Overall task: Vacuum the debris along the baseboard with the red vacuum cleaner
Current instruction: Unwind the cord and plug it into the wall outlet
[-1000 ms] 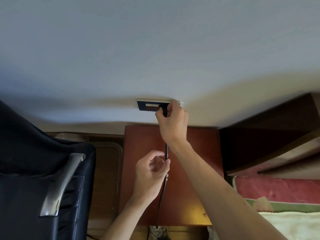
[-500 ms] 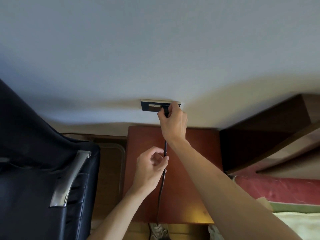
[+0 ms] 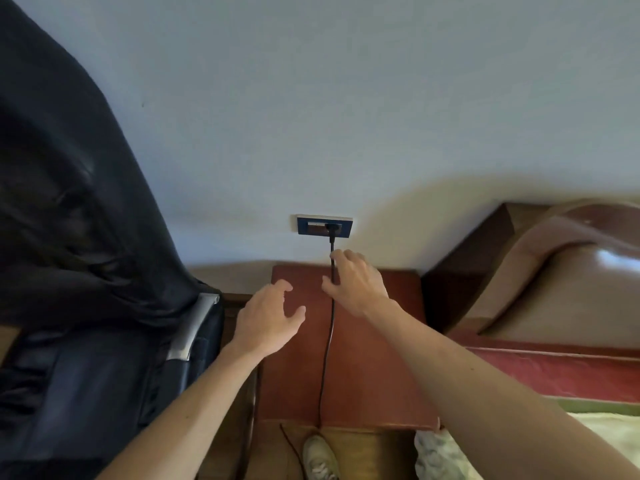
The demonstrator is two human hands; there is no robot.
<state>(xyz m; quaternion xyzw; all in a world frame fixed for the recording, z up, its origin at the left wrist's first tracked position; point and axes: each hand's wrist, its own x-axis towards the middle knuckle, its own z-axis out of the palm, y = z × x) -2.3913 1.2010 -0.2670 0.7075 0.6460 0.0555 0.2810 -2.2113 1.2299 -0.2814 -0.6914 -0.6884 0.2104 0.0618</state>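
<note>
A black plug sits in the blue wall socket. Its black cord hangs straight down over the red-brown bedside cabinet. My right hand hovers just below the socket with fingers spread, right beside the cord and not gripping it. My left hand is open over the cabinet top, to the left of the cord. The red vacuum cleaner and the baseboard are not in view.
A black leather chair with a silver armrest fills the left side. A dark wooden headboard and bed lie to the right. A white shoe shows at the bottom.
Both hands have let go: the right hand left the plug and dropped back, the left released the cord and moved left. The view has pulled back from the wall.
</note>
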